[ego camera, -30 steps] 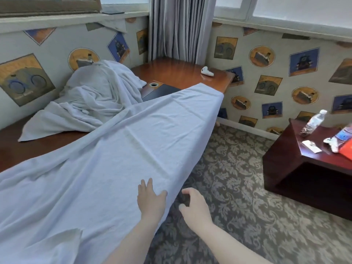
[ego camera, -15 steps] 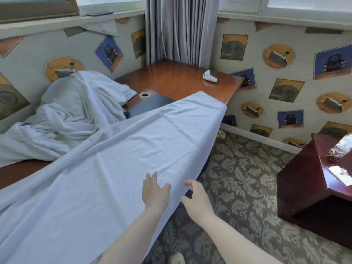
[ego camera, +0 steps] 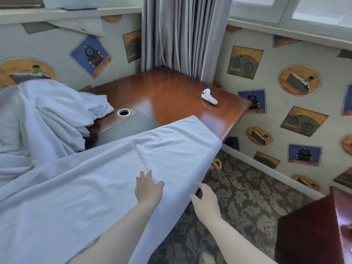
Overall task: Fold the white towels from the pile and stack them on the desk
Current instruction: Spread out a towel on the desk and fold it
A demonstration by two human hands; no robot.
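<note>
White terry cloth fills the lower left — one towel (ego camera: 106, 172) is spread flat along the wooden desk (ego camera: 171, 96), its near edge draping over the desk's front toward the patterned carpet (ego camera: 247, 187). Left hand (ego camera: 147, 189) lies palm-down on that towel close to the front edge, fingers straight and slightly spread, pressing the cloth. Right hand (ego camera: 206, 200) is just beside the hanging edge, over the carpet, fingers loosely curved and open, thumb toward the cloth; whether it touches the towel is hard to tell. Behind, to the left against the wall, sits the crumpled pile of white towels (ego camera: 43, 119). Farther back on the bare desk — a small white controller (ego camera: 209, 97), well apart from the towels, and a round metal grommet (ego camera: 123, 112).
</note>
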